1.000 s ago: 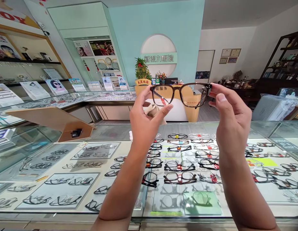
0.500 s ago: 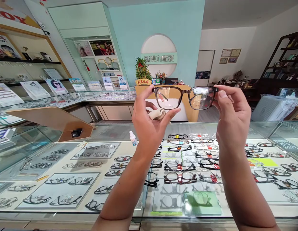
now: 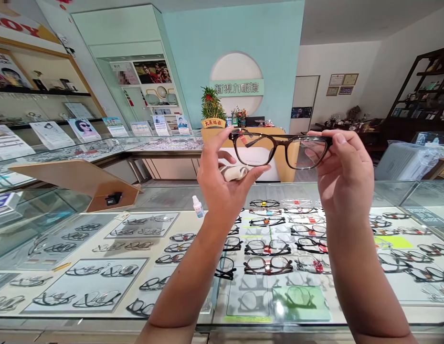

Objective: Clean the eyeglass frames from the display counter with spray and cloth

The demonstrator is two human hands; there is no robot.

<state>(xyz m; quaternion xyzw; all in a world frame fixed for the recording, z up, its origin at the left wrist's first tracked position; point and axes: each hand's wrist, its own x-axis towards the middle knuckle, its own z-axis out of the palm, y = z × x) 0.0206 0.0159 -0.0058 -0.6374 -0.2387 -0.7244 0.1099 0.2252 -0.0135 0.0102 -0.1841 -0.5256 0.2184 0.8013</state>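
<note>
Glasses (image 3: 280,142), long axis nine-to-three o'clock, pinched by left hand (image 3: 219,184) at nine, right hand (image 3: 351,172) at three.

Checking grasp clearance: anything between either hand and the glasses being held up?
Nothing visible. The left hand and right hand hold the glasses at opposite ends of the frame. The nearest extra item is a bunched cloth in the left hand, below the frame, apparently not blocking either hold.
</note>
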